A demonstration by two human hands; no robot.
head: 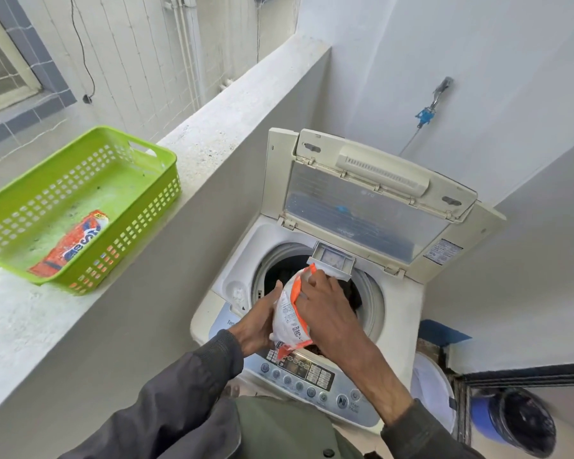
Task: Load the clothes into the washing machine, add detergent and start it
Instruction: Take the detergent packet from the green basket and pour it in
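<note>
Detergent is the step in hand, as I read it. The washing machine (pixel 403 303) stands in the lower middle of the frame with its lid (pixel 362 207) swung up. Something dark, most likely the clothes (pixel 353 301), already lies down in the drum (pixel 375 306), so loading looks done. Both hands are busy over the drum's mouth with an orange-and-white detergent pouch (pixel 290 314). The left hand (pixel 260 323) holds the pouch's lower half from the left side, its fingers lying along and behind the packet. The right hand (pixel 325 303) grips the upper end, fingertips closed on the orange edge. That end points up toward the small detergent drawer (pixel 332 260), which is pulled out at the far rim of the drum, just beyond the pouch and very near its top. I cannot tell whether the pouch is torn open yet, or whether any powder is running. The next move, I would judge, calls for getting the pouch's mouth squarely over the drawer and tipping it gently, so the powder lands in the tray rather than on the clothes below. After that come pushing the drawer in, closing the lid and pressing the start button (pixel 342 400) on the control panel (pixel 304 374) at the near edge. A second detergent packet (pixel 73 241) lies in the green basket (pixel 166 180) on the ledge (pixel 47 313) at the left of the frame, well apart from the machine.
</note>
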